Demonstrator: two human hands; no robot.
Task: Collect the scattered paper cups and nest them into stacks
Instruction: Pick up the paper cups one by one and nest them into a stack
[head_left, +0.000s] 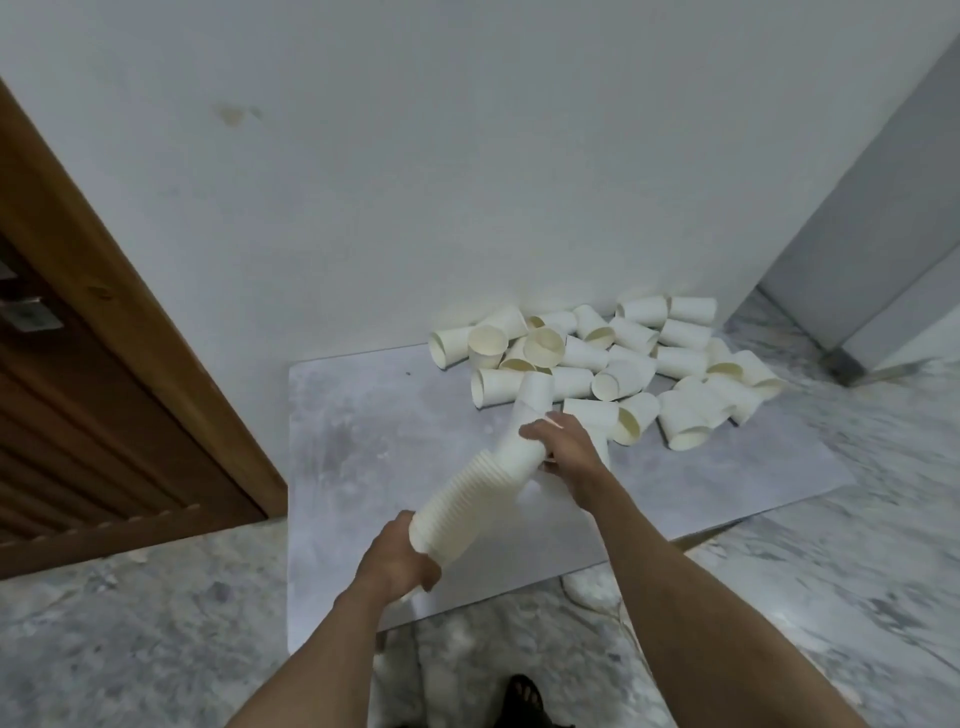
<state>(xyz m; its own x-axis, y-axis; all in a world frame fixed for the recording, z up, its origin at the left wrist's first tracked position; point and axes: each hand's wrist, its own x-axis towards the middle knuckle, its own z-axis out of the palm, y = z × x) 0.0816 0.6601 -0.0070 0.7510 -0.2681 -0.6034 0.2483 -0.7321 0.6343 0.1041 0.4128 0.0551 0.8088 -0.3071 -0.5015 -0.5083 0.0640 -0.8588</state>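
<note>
A long nested stack of white paper cups (470, 499) slants from lower left to upper right above a grey marbled table (363, 441). My left hand (397, 558) grips the stack's wide near end. My right hand (563, 447) holds the stack farther up, fingers curled round it. The stack's far tip (535, 395) points at the loose cups. A heap of several loose white paper cups (623, 364) lies on its sides at the table's far right, against the wall.
A white wall (467, 182) rises right behind the table. A brown wooden door (78, 389) stands at the left. Grey marble floor (831, 571) surrounds the table, and a foot in a dark sandal (524, 696) shows at the bottom edge.
</note>
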